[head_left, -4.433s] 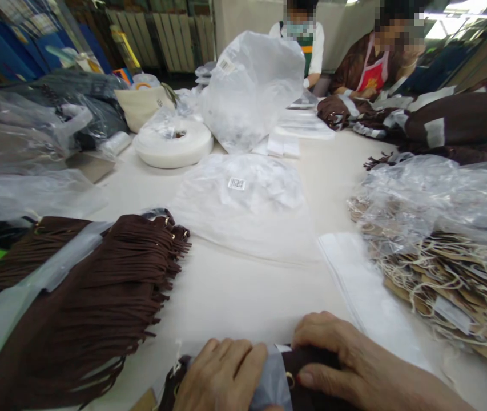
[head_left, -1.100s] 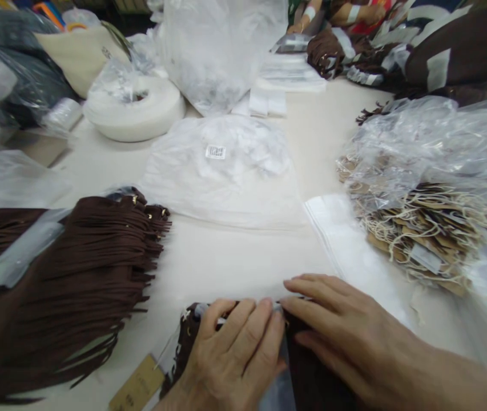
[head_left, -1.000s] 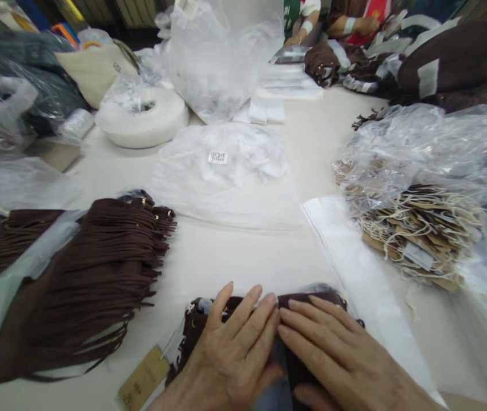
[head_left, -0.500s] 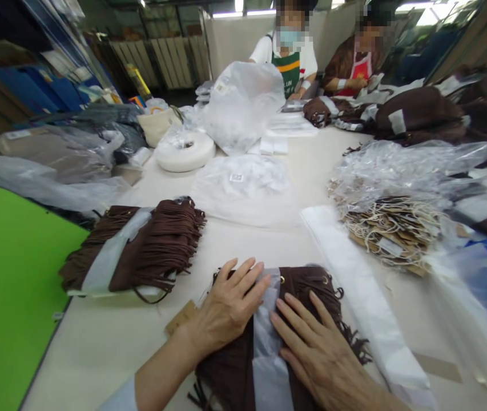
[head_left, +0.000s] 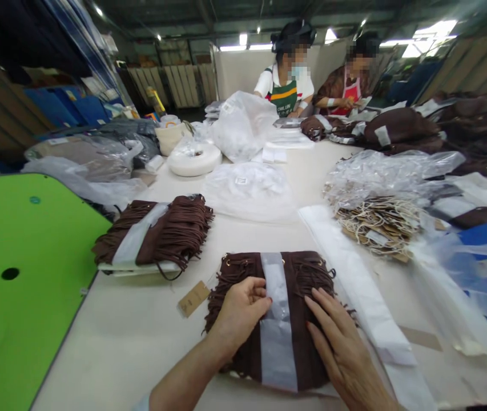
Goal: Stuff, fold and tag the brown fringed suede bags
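Note:
A dark brown fringed bag lies flat on the table in front of me, with a pale grey wrap strip running down its middle. My left hand rests on the bag's left half, fingers curled in and thumb at the strip's left edge; what the fingers hold, if anything, is hidden. Spread over the right half, my right hand lies with its fingers stretched out and touching the bag. A brown cardboard tag sticks out to the left of the bag.
Another wrapped fringed bag lies to the left, near a green panel. White sheeting and a pile of corded tags are on the right. Clear plastic bags and a white roll stand farther back. Two people work across the table.
My left hand has slid off the strip's upper part and its fingers have curled. The right hand has shifted rightward, away from the strip. The camera view has tilted up.

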`<state>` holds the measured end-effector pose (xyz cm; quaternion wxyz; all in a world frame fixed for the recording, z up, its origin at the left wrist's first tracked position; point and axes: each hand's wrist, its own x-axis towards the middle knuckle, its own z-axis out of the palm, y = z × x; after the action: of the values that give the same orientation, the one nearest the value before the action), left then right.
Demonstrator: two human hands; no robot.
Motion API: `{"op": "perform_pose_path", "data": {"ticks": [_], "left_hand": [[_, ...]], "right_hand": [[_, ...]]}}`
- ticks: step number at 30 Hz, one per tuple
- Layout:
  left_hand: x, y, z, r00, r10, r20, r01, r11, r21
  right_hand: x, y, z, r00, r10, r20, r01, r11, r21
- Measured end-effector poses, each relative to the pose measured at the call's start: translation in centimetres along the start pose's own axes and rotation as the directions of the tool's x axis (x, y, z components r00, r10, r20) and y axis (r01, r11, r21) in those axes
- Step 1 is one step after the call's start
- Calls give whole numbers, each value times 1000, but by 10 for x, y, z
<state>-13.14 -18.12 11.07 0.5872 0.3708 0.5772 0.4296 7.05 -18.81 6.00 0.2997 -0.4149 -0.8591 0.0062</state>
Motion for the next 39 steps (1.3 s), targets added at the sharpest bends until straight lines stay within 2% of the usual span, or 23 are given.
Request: {"op": "perform_pose_path", "data": {"ticks": [2, 4, 5, 7, 10, 11, 13, 15, 16, 18, 19, 21, 22, 24, 25, 27, 29, 31, 33, 34, 36, 37, 39], "left_hand": [[-8, 3, -7, 999, 47, 11, -48, 998, 49], [-21, 1, -23, 980, 175, -89, -149, 959, 241], [-28, -1, -32, 949, 267, -165, -190, 907, 375], [-43, -11, -52, 860, 433, -271, -203, 777, 597], [-63, -29, -68, 738, 615, -277, -215, 604, 768], [-69, -35, -68, 682, 698, -220, -252, 506, 825], [-80, -44, -63, 553, 833, 4, -356, 231, 906], [-88, -52, -56, 447, 857, 256, -446, -35, 894], [-91, -56, -53, 410, 846, 341, -473, -122, 873], [-92, -62, -51, 351, 837, 419, -495, -214, 842], [-90, -64, -52, 332, 832, 444, -505, -241, 829], [-84, -68, -56, 330, 808, 488, -549, -257, 795], [-81, -70, -57, 352, 784, 510, -577, -247, 778], [-75, -72, -59, 415, 752, 512, -614, -185, 768], [-73, -74, -58, 434, 759, 485, -619, -140, 773], [-69, -76, -57, 446, 792, 416, -621, -60, 782], [-68, -79, -55, 432, 823, 368, -625, -22, 781], [-67, -82, -53, 421, 828, 370, -631, -26, 776], [-66, -85, -50, 396, 838, 374, -629, -49, 776], [-65, -87, -49, 378, 847, 374, -626, -64, 777], [-64, -91, -46, 337, 865, 371, -613, -97, 784], [-65, -92, -46, 316, 871, 376, -606, -120, 787], [-68, -91, -50, 269, 881, 389, -581, -173, 795]], "right_hand": [[-3, 0, -2, 999, 39, 2, -39, 999, 23], [-6, 5, -7, 993, 119, -11, -119, 992, 50], [-8, 8, -10, 985, 171, -22, -169, 984, 60], [-12, 17, -15, 966, 252, -59, -249, 967, 57], [-15, 24, -24, 954, 269, -133, -271, 963, 3], [-15, 22, -28, 955, 250, -162, -254, 967, -10], [-17, 13, -36, 971, 165, -174, -169, 986, -9], [-21, 0, -41, 989, 4, -151, -3, 1000, 6], [-25, -7, -42, 988, -81, -129, 82, 997, 8], [-36, -15, -40, 972, -203, -119, 203, 979, -8], [-43, -16, -38, 966, -217, -137, 217, 976, -13], [-58, -14, -31, 978, -107, -179, 112, 993, 20], [-66, -12, -28, 984, 4, -176, 6, 998, 60], [-79, -9, -23, 968, 233, -91, -219, 966, 140], [-83, -8, -21, 949, 314, -34, -304, 938, 166], [-87, -11, -19, 917, 395, 59, -398, 892, 217], [-84, -18, -15, 871, 481, 97, -487, 824, 290], [-78, -29, -10, 794, 596, 122, -591, 707, 389], [-71, -39, -3, 738, 662, 131, -626, 599, 500], [-69, -42, -1, 728, 671, 138, -619, 559, 552], [-68, -41, 1, 738, 655, 160, -592, 515, 620], [-68, -37, -1, 755, 633, 170, -580, 526, 622], [-69, -23, -11, 808, 566, 164, -551, 625, 553]]}}
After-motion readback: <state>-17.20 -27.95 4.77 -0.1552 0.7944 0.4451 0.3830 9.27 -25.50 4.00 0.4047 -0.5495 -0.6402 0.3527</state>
